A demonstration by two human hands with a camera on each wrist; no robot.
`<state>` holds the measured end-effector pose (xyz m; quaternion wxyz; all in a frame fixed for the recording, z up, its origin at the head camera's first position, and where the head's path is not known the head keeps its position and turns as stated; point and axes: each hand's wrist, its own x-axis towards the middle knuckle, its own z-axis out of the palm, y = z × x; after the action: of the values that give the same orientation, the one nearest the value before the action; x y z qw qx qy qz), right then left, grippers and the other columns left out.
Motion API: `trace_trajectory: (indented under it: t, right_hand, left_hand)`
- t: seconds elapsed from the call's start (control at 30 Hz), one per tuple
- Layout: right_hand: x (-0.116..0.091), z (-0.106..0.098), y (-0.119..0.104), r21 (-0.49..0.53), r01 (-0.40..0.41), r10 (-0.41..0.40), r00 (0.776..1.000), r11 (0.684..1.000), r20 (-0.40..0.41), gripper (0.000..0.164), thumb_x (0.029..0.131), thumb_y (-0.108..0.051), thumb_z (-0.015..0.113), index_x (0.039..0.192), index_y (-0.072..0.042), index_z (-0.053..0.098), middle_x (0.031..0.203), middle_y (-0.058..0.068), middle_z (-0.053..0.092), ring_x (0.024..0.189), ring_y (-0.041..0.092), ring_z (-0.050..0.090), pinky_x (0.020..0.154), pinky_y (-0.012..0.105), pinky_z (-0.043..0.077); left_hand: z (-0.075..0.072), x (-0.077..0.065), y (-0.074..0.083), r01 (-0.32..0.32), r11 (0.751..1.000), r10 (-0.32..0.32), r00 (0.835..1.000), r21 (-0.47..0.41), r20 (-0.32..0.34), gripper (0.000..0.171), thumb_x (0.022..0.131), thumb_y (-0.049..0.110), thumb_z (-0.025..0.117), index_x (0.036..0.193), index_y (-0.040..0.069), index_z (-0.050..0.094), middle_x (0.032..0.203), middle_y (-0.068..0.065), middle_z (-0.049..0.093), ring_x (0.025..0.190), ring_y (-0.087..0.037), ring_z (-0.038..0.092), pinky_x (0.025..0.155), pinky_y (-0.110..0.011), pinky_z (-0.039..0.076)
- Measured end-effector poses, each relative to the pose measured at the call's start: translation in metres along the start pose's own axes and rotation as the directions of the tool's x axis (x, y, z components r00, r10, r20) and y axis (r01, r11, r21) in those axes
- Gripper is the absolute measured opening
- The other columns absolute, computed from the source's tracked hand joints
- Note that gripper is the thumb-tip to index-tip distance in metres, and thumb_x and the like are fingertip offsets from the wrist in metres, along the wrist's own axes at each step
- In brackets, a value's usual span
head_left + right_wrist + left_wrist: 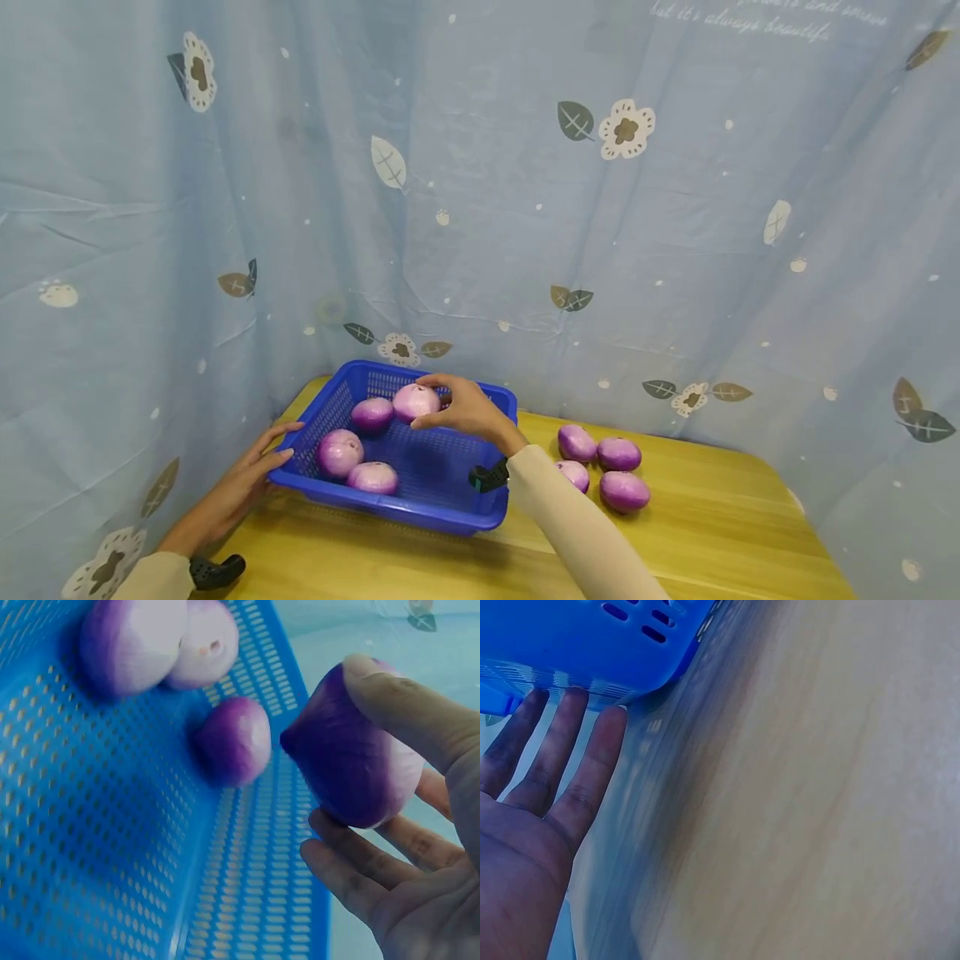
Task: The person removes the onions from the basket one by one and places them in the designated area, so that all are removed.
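My right hand [468, 408] holds a purple onion [417, 404] above the far side of a blue plastic basket [408, 518], thumb on one side and fingers on the other. In the right wrist view, the held onion [352, 750] has its pointed end toward the basket wall [255, 900]. Three other onions lie inside: one toward the back [372, 414], one at the left [340, 452] and one near the front [372, 478]. The left hand [247, 479] touches the basket's left rim; in its wrist view, straight fingers [577, 765] reach the outer wall.
To the right of the basket, several more onions [624, 492] sit together on the wooden table [712, 517]. One is partly hidden by the right sleeve [577, 525]. A pale blue patterned curtain [525, 208] hangs behind and beside the table.
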<state>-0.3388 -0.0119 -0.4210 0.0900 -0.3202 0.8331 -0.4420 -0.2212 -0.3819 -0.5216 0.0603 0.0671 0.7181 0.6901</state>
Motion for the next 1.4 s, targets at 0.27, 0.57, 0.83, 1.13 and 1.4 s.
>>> trace_trajectory:
  t: [0.27, 0.57, 0.83, 1.13, 1.4]
  right_hand:
    - [-0.016, -0.023, -0.001, -0.029, 0.021, -0.023, 0.997, 0.999, -0.070, 0.070, 0.077, -0.037, 0.092, 0.139, -0.024, 0.064, 0.130, -0.005, 0.066, 0.106, 0.017, 0.069, 0.083, 0.029, 0.056]
    - [-0.037, -0.045, 0.009, 0.027, 0.017, -0.014, 0.993, 0.999, -0.118, 0.064, 0.079, -0.033, 0.092, 0.136, -0.023, 0.065, 0.130, -0.003, 0.066, 0.105, 0.018, 0.068, 0.081, 0.033, 0.057]
    - [-0.064, -0.068, 0.015, 0.040, -0.010, 0.017, 0.986, 0.999, -0.164, 0.063, 0.080, -0.033, 0.091, 0.137, -0.026, 0.064, 0.133, -0.001, 0.063, 0.109, 0.024, 0.065, 0.083, 0.037, 0.057]
    - [-0.104, -0.086, 0.037, 0.026, -0.022, 0.026, 0.983, 0.999, -0.180, 0.065, 0.082, -0.030, 0.089, 0.140, -0.021, 0.061, 0.136, 0.003, 0.062, 0.106, 0.024, 0.066, 0.083, 0.035, 0.057]
    - [-0.144, -0.098, 0.053, 0.020, -0.053, 0.056, 0.977, 0.998, -0.206, 0.066, 0.083, -0.027, 0.089, 0.141, -0.016, 0.060, 0.137, 0.009, 0.060, 0.108, 0.028, 0.066, 0.083, 0.034, 0.058]
  left_hand:
    - [-0.005, -0.003, 0.006, 0.001, 0.999, -0.001, 1.000, 0.036, -0.010, 0.052, 0.112, 0.029, 0.043, 0.160, 0.020, 0.026, 0.160, -0.015, 0.010, 0.114, -0.021, 0.061, 0.090, -0.038, 0.055]
    - [-0.004, -0.002, 0.007, 0.030, 0.999, -0.030, 1.000, 0.045, -0.005, 0.054, 0.112, 0.031, 0.044, 0.161, 0.020, 0.024, 0.163, -0.019, 0.009, 0.118, -0.017, 0.057, 0.092, -0.035, 0.054]
    - [-0.002, 0.001, 0.006, 0.029, 0.999, -0.029, 1.000, 0.028, -0.012, 0.053, 0.112, 0.031, 0.043, 0.160, 0.021, 0.025, 0.161, -0.021, 0.012, 0.113, -0.024, 0.062, 0.088, -0.038, 0.055]
    - [0.000, -0.002, 0.007, 0.054, 0.998, -0.054, 0.999, 0.017, -0.001, 0.054, 0.112, 0.031, 0.043, 0.161, 0.022, 0.022, 0.161, -0.026, 0.011, 0.109, -0.025, 0.065, 0.089, -0.039, 0.053]
    - [0.000, 0.001, 0.005, 0.062, 0.998, -0.062, 0.998, 0.019, 0.003, 0.054, 0.112, 0.032, 0.043, 0.161, 0.024, 0.021, 0.160, -0.027, 0.012, 0.108, -0.024, 0.064, 0.090, -0.042, 0.054]
